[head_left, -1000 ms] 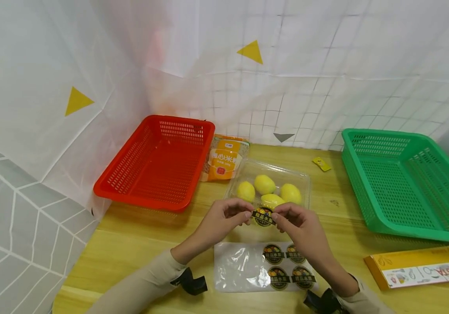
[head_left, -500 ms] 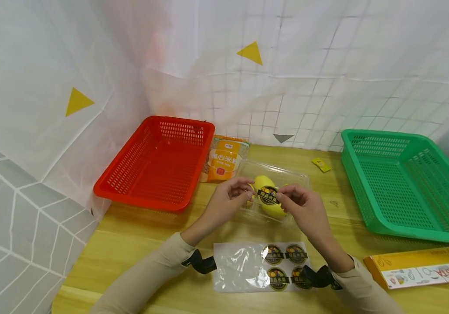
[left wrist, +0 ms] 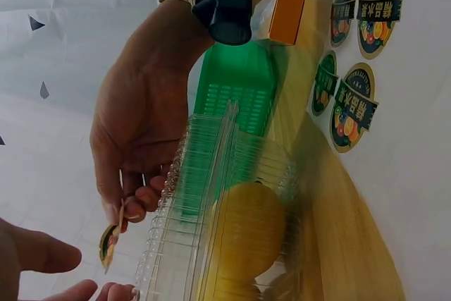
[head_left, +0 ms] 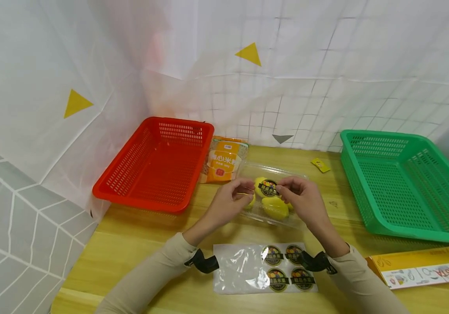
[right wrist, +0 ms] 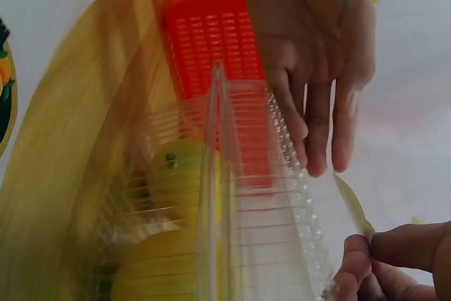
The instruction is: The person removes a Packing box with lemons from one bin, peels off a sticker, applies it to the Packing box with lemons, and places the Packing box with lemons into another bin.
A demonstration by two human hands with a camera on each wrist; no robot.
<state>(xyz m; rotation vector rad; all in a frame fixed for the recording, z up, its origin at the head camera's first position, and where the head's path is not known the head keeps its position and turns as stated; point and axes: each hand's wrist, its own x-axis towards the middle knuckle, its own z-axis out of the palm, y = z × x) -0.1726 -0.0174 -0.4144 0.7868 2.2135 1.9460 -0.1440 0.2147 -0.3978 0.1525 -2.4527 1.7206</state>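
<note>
Nearest on the wooden bench [head_left: 138, 244], before the clear plastic clamshell box of yellow lemons [head_left: 273, 205], lies a transparent sheet with four round labels [head_left: 265, 268]. Above the box, the right hand [head_left: 303, 198] pinches the round black-and-yellow sticker [head_left: 268, 188] by its edge, face up, its banner running left to right. The left hand [head_left: 230, 203], fingers loosely extended, touches its other edge.

Staged recording booth; white grid sheets [head_left: 326, 65] as walls; wooden table [head_left: 138, 244]; sorting baskets [head_left: 158, 161]
</note>
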